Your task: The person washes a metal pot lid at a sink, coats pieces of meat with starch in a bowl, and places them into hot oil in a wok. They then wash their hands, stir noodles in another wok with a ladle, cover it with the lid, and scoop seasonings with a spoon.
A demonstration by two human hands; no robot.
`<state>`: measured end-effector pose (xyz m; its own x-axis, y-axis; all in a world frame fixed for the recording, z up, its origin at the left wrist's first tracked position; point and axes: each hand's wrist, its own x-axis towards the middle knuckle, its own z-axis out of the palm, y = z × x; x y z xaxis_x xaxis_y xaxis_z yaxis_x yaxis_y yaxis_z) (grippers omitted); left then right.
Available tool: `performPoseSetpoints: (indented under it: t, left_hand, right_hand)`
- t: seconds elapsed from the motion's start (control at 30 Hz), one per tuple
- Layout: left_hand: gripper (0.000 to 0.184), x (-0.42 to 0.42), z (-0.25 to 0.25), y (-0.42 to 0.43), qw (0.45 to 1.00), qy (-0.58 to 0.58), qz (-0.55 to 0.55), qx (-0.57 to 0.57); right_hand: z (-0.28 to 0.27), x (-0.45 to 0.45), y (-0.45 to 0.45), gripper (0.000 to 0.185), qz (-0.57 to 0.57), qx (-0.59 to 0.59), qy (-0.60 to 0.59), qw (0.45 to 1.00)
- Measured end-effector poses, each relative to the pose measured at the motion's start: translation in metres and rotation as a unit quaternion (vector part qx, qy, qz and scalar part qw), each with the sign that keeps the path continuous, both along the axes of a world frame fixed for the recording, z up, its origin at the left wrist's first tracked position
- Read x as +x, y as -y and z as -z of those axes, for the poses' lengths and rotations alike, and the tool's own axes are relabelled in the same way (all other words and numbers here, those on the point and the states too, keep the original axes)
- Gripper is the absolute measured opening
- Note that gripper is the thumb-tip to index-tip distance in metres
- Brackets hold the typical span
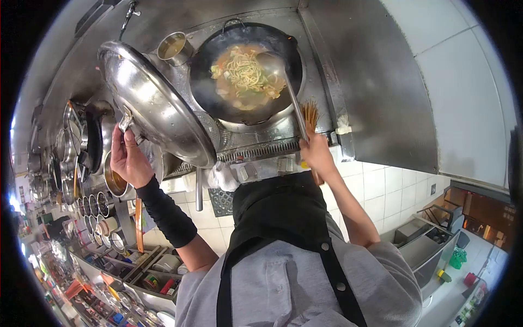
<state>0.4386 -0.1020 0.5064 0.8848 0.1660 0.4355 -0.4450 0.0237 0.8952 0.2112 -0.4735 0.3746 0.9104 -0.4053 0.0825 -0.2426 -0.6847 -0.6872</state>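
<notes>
A black wok (202,90) on the stove holds noodles (248,73) with vegetables in an orange-brown broth. My right hand (317,155) is closed around the handle of a metal ladle (271,62), whose bowl rests in the wok against the noodles. With my left hand (131,158) I grip the knob of a large domed steel lid (150,92). The lid is tilted on its edge, left of the wok and apart from it. Behind my right hand a bamboo brush (310,114) stands at the stove's edge.
A metal pot of yellowish liquid (173,48) stands beyond the lid, beneath a tap (131,12). Farther left are several pans and small round containers (98,204). A steel wall panel (376,82) rises on the right. White cloth (224,177) lies at the front ledge.
</notes>
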Motion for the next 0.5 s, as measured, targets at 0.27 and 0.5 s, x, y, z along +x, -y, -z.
performPoseSetpoints:
  t: [0.27, 0.5]
  left_hand:
    - [0.038, -0.005, 0.0, 0.008, 0.999, 0.01, 0.032, -0.011]
    - [0.037, -0.008, 0.004, 0.002, 1.0, -0.005, -0.001, -0.014]
  right_hand:
    - [-0.044, 0.026, 0.011, 0.052, 0.066, 0.233, -0.131, 0.961]
    - [-0.035, 0.028, 0.018, 0.055, 0.049, 0.314, -0.148, 0.936]
